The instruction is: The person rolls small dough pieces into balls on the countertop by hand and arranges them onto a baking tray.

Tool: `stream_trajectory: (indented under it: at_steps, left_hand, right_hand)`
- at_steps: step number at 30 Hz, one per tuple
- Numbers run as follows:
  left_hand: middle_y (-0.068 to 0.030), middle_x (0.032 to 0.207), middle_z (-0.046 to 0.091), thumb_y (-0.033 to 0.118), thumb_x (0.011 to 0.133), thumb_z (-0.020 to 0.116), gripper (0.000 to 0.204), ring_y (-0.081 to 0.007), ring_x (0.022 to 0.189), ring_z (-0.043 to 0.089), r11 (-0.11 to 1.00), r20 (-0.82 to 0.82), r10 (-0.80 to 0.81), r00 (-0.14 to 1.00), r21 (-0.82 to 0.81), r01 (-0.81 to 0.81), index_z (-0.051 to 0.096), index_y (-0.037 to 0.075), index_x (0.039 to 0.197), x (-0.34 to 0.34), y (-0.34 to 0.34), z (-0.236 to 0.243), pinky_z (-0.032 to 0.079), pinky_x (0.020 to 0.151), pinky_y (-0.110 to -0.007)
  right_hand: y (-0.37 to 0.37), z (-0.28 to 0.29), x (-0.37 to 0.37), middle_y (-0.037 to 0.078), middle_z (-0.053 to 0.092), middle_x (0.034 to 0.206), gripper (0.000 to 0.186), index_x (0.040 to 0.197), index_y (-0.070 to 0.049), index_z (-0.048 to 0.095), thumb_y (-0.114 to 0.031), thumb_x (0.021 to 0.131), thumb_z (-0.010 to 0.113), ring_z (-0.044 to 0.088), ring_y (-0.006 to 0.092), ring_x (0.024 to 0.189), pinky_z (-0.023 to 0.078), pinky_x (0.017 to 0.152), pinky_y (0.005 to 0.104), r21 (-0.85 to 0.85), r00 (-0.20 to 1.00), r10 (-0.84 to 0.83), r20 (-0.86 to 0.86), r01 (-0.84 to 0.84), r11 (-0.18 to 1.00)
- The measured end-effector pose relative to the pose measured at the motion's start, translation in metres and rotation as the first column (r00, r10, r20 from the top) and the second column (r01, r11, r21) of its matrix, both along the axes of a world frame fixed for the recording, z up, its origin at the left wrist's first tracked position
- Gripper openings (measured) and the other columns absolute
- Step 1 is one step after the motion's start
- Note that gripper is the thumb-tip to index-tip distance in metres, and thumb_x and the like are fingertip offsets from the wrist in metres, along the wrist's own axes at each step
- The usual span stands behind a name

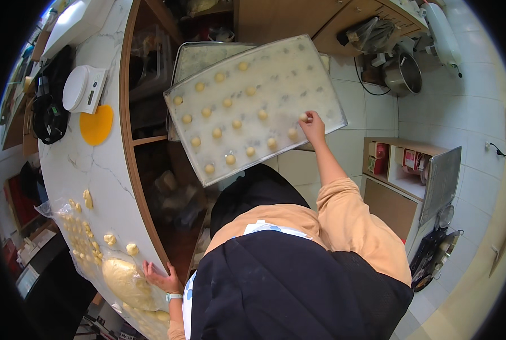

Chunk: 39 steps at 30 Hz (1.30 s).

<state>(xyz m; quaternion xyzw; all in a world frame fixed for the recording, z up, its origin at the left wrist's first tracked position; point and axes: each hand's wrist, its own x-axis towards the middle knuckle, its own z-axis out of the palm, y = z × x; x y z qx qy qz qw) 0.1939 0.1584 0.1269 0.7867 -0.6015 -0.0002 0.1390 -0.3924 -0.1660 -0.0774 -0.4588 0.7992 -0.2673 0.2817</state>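
My right hand (315, 130) pinches a small pale dough ball (304, 117) at the right end of a large baking tray (289, 62). Rows of similar balls cover the tray's left and near parts, and one ball (292, 134) sits just beside my fingers. On the left, my left hand (163, 280) lies open on the counter's edge, fingers apart. Close to it is a big lump of dough (129, 282) on plastic. A small dough piece (132, 249) lies just beyond that hand.
A second tray (199, 56) is partly hidden under the first. Along the marble counter (114, 170) are a white kitchen scale (86, 88), a yellow scraper (96, 124) and a plastic sheet with many dough bits (82, 229). To the right stands a wooden cabinet (397, 164).
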Motion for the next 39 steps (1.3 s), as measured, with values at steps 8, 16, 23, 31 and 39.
stream_trajectory:
  at_steps: [8,16,23,31,39]
  left_hand:
    - [-0.0210,0.139,0.047,0.014,0.077,0.073,0.058,-0.0412,0.129,0.044,1.000,0.016,0.008,1.000,0.018,-0.009,0.044,0.006,0.127,-0.001,-0.002,0.004,0.033,0.107,-0.050]
    - [-0.0188,0.137,0.050,0.014,0.072,0.076,0.060,-0.0405,0.126,0.046,0.995,-0.013,0.099,0.995,0.011,-0.099,0.049,0.008,0.125,-0.009,0.003,0.004,0.036,0.107,-0.051]
    - [-0.0119,0.137,0.048,0.031,0.066,0.087,0.073,-0.0370,0.130,0.044,0.964,0.077,0.175,0.982,-0.218,-0.154,0.049,0.014,0.127,-0.004,0.007,-0.001,0.037,0.108,-0.049]
    - [-0.0093,0.138,0.046,0.039,0.063,0.087,0.074,-0.0326,0.132,0.042,0.914,-0.006,0.341,0.940,-0.231,-0.333,0.051,0.015,0.124,-0.011,0.017,0.000,0.038,0.108,-0.046]
    - [-0.0068,0.138,0.047,0.037,0.060,0.088,0.075,-0.0318,0.130,0.044,0.896,-0.124,0.336,0.934,-0.262,-0.358,0.053,0.015,0.123,-0.009,0.001,0.002,0.039,0.107,-0.046]
  right_hand:
    - [-0.043,-0.025,0.028,0.013,0.065,0.106,0.045,0.115,-0.004,0.063,-0.009,0.072,0.078,0.065,0.0240,0.085,0.054,0.077,0.0339,-0.147,0.971,0.208,-0.115,-0.223,0.964]
    - [-0.077,0.030,0.086,0.014,0.060,0.113,0.039,0.114,-0.002,0.064,-0.006,0.076,0.072,0.062,0.0220,0.085,0.051,0.080,0.0325,-0.201,0.985,0.115,-0.129,-0.140,0.970]
    - [-0.003,0.199,0.436,0.009,0.065,0.077,0.010,0.095,-0.006,0.070,-0.007,0.085,0.071,0.065,0.0214,0.070,0.053,0.067,0.0313,-0.660,0.178,0.980,0.091,-0.726,0.193]
    - [0.091,0.218,0.543,0.011,0.065,0.102,0.015,0.100,-0.008,0.070,-0.006,0.086,0.068,0.061,0.0330,0.100,0.050,0.085,0.0418,-0.649,-0.340,0.940,-0.032,-0.708,-0.278]
    - [0.010,0.208,0.603,0.011,0.058,0.090,0.011,0.086,-0.009,0.062,-0.019,0.085,0.066,0.059,0.0295,0.085,0.046,0.077,0.0412,-0.621,0.198,0.874,-0.443,-0.772,-0.139]
